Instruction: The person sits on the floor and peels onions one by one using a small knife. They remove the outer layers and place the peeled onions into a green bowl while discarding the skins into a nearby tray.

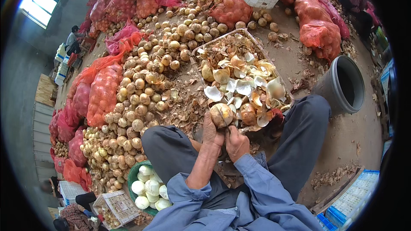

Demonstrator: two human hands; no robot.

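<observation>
An unpeeled brown onion [221,115] sits in my left hand [212,132], above the near edge of a crate. My right hand [237,143] grips a knife [222,115], whose thin dark blade lies across the onion's skin; the handle is hidden in my fist. Just beyond both hands, the pale plastic crate [243,32] is heaped with onion skins [245,86] and cut pieces. By my left thigh, a green basket [131,177] holds several peeled white onions [152,187].
Loose onions [135,102] spread over the floor to the left. Red mesh sacks [104,93] of onions line the left and back. A grey bucket [337,83] stands by my right knee. Blue and white crates [350,195] sit at lower right. Other people [74,40] work nearby.
</observation>
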